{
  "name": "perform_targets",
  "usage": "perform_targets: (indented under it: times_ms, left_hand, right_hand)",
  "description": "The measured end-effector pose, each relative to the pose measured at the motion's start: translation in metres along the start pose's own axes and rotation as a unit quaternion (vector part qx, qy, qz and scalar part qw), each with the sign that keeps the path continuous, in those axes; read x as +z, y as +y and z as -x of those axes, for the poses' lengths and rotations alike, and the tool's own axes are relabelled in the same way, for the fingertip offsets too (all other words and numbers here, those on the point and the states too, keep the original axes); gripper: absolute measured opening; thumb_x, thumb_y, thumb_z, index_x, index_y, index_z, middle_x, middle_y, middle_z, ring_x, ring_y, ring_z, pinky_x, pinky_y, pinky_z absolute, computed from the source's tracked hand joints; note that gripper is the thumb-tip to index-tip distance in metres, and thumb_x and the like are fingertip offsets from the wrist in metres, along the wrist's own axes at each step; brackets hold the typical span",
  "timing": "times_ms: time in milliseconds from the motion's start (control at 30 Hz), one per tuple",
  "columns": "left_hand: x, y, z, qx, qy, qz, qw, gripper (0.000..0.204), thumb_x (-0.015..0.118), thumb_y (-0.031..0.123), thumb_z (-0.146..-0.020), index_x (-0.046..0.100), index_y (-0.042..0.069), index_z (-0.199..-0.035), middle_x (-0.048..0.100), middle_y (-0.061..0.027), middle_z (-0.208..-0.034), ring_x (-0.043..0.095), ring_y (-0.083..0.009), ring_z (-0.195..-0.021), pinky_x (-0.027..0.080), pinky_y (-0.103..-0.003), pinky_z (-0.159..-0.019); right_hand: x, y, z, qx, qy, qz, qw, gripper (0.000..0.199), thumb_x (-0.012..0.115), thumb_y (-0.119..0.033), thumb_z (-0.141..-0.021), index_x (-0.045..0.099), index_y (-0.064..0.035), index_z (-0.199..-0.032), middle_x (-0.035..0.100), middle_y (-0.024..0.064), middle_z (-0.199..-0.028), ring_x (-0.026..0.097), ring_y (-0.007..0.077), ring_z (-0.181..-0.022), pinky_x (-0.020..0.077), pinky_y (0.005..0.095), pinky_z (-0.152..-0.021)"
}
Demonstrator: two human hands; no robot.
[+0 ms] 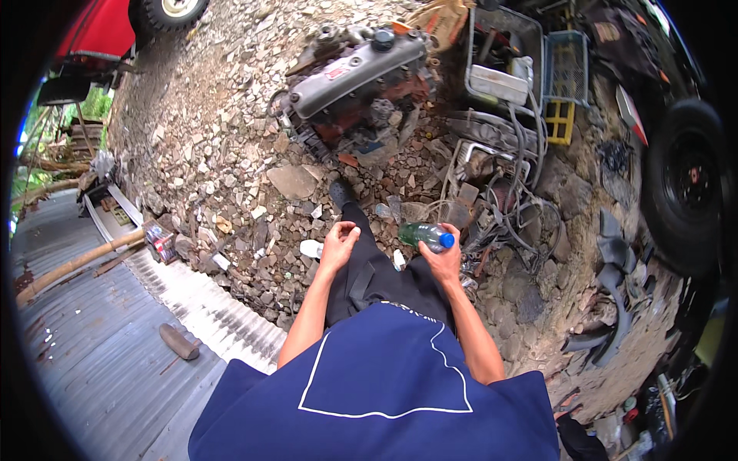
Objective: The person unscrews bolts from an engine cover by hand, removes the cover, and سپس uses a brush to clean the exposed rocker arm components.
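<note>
My right hand [441, 257] is closed around a green-tinted plastic bottle [420, 233] with a blue cap. The bottle lies almost level, its capped end toward my fingers, above my right thigh. Over my left leg, my left hand [339, 244] is curled with thumb and fingertips close together; whatever may be inside is hidden. A small white object [311, 248] shows just beside that hand, apparently on the ground. Ahead of my dark shoe [340, 194] sits a greasy engine [361, 84] with a silver cover and a black filler cap.
A grey crate [470, 77] of parts and hoses [530, 223] lie right of the engine. A large tyre [686, 177] stands at the far right. Corrugated metal sheets [108, 338] cover the left, bearing a bamboo pole [81, 265]. A red vehicle [96, 31] is at far left.
</note>
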State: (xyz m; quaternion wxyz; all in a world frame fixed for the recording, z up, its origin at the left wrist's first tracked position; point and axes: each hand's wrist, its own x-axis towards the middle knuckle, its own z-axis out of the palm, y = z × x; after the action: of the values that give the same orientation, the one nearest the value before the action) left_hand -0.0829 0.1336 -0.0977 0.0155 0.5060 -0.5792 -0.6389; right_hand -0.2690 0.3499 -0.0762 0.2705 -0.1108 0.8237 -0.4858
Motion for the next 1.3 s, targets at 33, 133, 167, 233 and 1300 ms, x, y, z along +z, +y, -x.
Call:
perform_targets:
  times_ms: [33, 133, 167, 233, 1300]
  left_hand:
    - [-0.019, 0.000, -0.015, 0.006, -0.003, 0.004, 1.000, 0.038, 0.069, 0.028, -0.096, 0.059, 0.002, -0.120, 0.068, -0.0072, -0.107, 0.068, -0.0140, -0.091, 0.051, -0.027, -0.076]
    - [-0.094, -0.002, -0.060, 0.018, 0.034, 0.020, 0.999, 0.038, 0.069, 0.029, -0.096, 0.059, 0.002, -0.121, 0.069, -0.0082, -0.106, 0.068, -0.0149, -0.091, 0.052, -0.029, -0.076]
    - [-0.119, 0.000, -0.072, 0.018, 0.046, 0.022, 0.999, 0.039, 0.069, 0.029, -0.096, 0.059, 0.002, -0.121, 0.069, -0.0086, -0.107, 0.068, -0.0150, -0.091, 0.053, -0.029, -0.076]
    - [-0.164, 0.014, -0.093, -0.010, 0.085, 0.001, 0.996, 0.040, 0.068, 0.030, -0.096, 0.059, 0.002, -0.123, 0.069, -0.0088, -0.108, 0.068, -0.0153, -0.093, 0.053, -0.028, -0.076]
    - [-0.072, 0.198, -0.399, -0.015, 0.122, -0.592, 0.796, 0.125, 0.090, 0.050, -0.063, 0.016, 0.019, -0.160, 0.023, -0.0246, -0.159, 0.024, -0.0430, -0.147, 0.018, -0.062, -0.117]
  right_hand:
    - [0.026, -0.012, -0.008, 0.005, 0.002, -0.011, 1.000, 0.072, 0.086, -0.027, -0.072, 0.047, -0.0030, -0.128, 0.062, 0.0165, -0.117, 0.064, 0.0280, -0.104, 0.0506, 0.0371, -0.092]
    - [0.087, -0.050, -0.034, 0.005, 0.016, 0.006, 1.000, 0.075, 0.087, -0.028, -0.072, 0.044, -0.0016, -0.128, 0.059, 0.0158, -0.117, 0.062, 0.0288, -0.106, 0.0498, 0.0381, -0.094]
    - [0.102, -0.062, -0.042, 0.002, 0.022, 0.028, 0.999, 0.077, 0.087, -0.029, -0.072, 0.043, -0.0009, -0.129, 0.058, 0.0161, -0.118, 0.060, 0.0290, -0.108, 0.0488, 0.0388, -0.095]
    - [0.126, -0.075, -0.066, 0.005, 0.032, 0.017, 0.999, 0.075, 0.088, -0.026, -0.075, 0.043, -0.0040, -0.130, 0.057, 0.0132, -0.123, 0.059, 0.0238, -0.110, 0.0484, 0.0354, -0.096]
    - [0.195, -0.295, -0.589, -0.214, -0.015, 0.071, 0.974, 0.073, 0.088, -0.036, -0.071, 0.055, -0.0034, -0.126, 0.067, 0.0166, -0.113, 0.067, 0.0271, -0.102, 0.0537, 0.0375, -0.091]
